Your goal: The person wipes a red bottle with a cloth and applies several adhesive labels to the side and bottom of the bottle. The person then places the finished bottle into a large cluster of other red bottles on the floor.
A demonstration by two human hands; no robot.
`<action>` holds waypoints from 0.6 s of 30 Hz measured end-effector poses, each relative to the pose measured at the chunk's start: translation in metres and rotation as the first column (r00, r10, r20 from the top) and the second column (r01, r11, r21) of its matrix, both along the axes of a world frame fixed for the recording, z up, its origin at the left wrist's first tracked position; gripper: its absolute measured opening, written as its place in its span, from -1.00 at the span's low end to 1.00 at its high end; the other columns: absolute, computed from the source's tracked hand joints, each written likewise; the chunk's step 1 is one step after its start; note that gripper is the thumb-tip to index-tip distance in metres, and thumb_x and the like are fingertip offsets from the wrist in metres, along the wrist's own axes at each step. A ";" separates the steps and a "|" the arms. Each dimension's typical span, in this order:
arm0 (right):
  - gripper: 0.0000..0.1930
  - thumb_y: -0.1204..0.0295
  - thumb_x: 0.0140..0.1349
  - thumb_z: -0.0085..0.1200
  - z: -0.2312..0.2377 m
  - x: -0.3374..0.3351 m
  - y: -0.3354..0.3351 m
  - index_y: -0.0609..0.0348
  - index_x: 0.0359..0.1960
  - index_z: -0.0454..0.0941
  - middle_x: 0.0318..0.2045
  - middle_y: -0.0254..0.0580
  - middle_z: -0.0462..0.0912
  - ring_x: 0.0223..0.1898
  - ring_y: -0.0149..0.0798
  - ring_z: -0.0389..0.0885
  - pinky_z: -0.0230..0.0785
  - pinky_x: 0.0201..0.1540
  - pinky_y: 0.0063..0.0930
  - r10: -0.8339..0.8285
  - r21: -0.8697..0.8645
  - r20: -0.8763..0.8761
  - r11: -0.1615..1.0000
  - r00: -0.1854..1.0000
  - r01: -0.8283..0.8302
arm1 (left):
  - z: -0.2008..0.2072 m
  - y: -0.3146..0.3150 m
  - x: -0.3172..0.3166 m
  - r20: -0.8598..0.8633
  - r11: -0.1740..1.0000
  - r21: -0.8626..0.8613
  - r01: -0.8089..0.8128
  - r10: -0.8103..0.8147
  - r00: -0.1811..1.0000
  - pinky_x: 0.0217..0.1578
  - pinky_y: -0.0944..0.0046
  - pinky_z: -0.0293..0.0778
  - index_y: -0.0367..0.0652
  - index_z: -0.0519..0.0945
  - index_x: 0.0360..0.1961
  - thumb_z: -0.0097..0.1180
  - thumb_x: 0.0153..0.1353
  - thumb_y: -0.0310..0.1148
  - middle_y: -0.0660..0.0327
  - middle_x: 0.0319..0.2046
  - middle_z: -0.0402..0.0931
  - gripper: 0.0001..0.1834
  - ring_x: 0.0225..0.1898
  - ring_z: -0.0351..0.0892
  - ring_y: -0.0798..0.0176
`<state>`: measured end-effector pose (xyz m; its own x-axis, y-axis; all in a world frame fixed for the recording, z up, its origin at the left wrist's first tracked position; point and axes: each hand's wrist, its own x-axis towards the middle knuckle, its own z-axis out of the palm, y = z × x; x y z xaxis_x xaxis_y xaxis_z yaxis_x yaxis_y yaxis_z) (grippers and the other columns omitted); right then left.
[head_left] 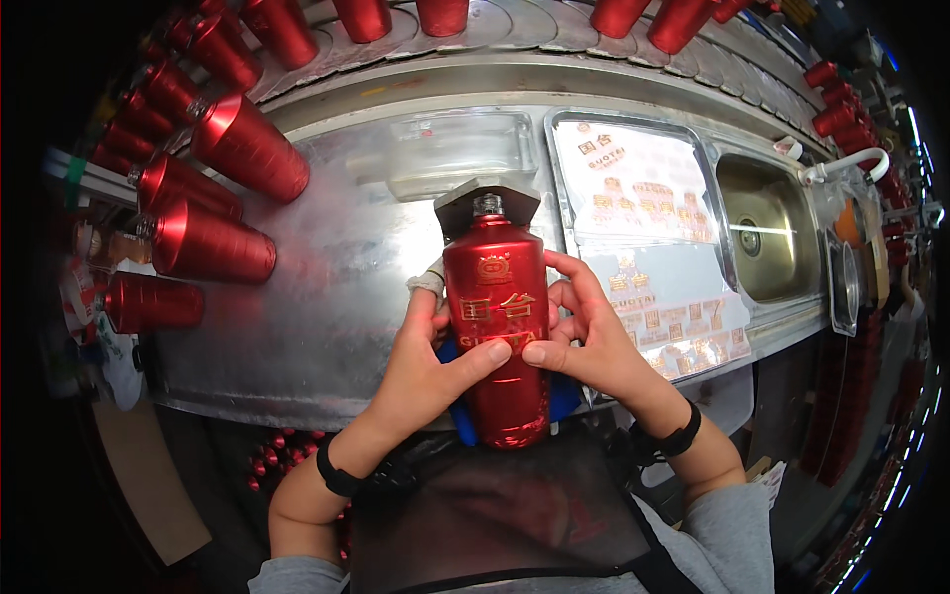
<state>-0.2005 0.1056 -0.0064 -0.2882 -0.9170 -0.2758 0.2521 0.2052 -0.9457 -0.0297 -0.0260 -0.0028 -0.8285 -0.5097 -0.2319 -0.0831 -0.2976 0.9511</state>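
A glossy red bottle [498,389] with raised gold lettering and a gold emblem lies in front of me, its clear neck pointing away. My left hand [427,346] grips its left side, with the thumb pressed on the lower lettering. On the other side my right hand [591,342] is wrapped round it, its thumb close to the left one. Something white covers a fingertip of the left hand. Behind the neck is a dark angular metal holder [457,210]; a blue piece [565,398] shows under the bottle. The fingers beneath the bottle are hidden.
Sheets of gold stickers [633,259] lie at right, partly on a metal tray [714,238], beside a sink [760,259] with a white tap [859,161]. Several red bottles [247,148] stand at left. A clear shallow container [460,148] and a bottle-carrying conveyor [524,25] are behind.
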 end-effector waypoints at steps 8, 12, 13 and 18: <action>-0.12 0.41 0.16 0.33 0.009 0.000 -0.005 0.15 0.42 -0.01 -0.32 -0.44 0.31 -0.45 -0.71 0.31 0.22 -0.38 -0.82 -0.022 0.087 0.137 0.996 0.990 0.010 | 0.000 0.001 -0.002 0.030 1.000 -0.013 -0.016 0.017 0.999 0.14 0.21 0.39 -0.26 0.09 0.36 0.38 0.10 -0.26 0.07 0.07 0.50 -0.09 0.09 0.50 0.28; -0.16 0.40 0.20 0.29 -0.003 0.001 -0.003 0.16 0.41 -0.01 -0.32 -0.44 0.31 -0.47 -0.70 0.31 0.22 -0.38 -0.82 -0.028 -0.018 0.108 0.999 0.994 0.030 | 0.001 0.000 -0.002 0.070 1.000 -0.022 0.001 0.001 0.998 0.13 0.21 0.38 -0.24 0.11 0.34 0.40 0.08 -0.24 0.08 0.06 0.50 -0.09 0.09 0.50 0.28; -0.16 0.41 0.20 0.30 -0.003 0.000 -0.002 0.15 0.41 -0.01 -0.32 -0.43 0.31 -0.47 -0.69 0.31 0.21 -0.39 -0.82 0.000 -0.017 0.085 1.000 0.996 0.002 | 0.001 -0.001 -0.001 0.070 1.000 -0.008 0.006 -0.005 0.998 0.14 0.21 0.38 -0.24 0.11 0.34 0.40 0.07 -0.23 0.08 0.06 0.50 -0.08 0.08 0.50 0.28; -0.18 0.38 0.22 0.28 0.005 -0.008 -0.002 0.12 0.41 0.01 -0.33 -0.45 0.31 -0.51 -0.69 0.30 0.19 -0.41 -0.82 0.024 0.033 0.134 0.999 0.991 -0.029 | -0.004 -0.003 0.003 0.042 0.999 -0.047 0.010 -0.008 0.999 0.14 0.21 0.37 -0.24 0.08 0.36 0.41 0.07 -0.22 0.08 0.06 0.50 -0.05 0.09 0.49 0.26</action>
<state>-0.2082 0.1039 -0.0011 -0.2224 -0.9131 -0.3416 0.3700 0.2452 -0.8961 -0.0272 -0.0293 -0.0069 -0.8232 -0.5136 -0.2422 -0.1255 -0.2516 0.9597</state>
